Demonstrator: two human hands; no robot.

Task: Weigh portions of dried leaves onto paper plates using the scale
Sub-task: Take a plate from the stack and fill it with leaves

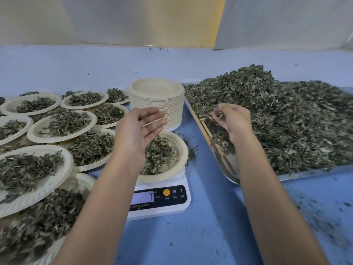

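Plate (pixel 181 150) on scale (pixel 178 207) under left hand (pixel 139 127)

A: Even, soft, cool light, fairly bright; only faint shadows on your tabletop (pixel 210 236).
B: Blur?
A: Leaf pile (pixel 305 121) smears toward the right edge. Plates (pixel 28 178) lower left go soft and bow with the wide lens. Scale display (pixel 142 197) glows pale, digit readable.

Both bare forearms rise from the lower edge toward frame centre. Left hand (pixel 142 129), centre: palm turned up and inward, fingers straight and close together, holding nothing. Right hand (pixel 234 122), right of centre: fingers curled, tips apparently pinching a few dried leaves (pixel 219 114); blur obscures the grip.
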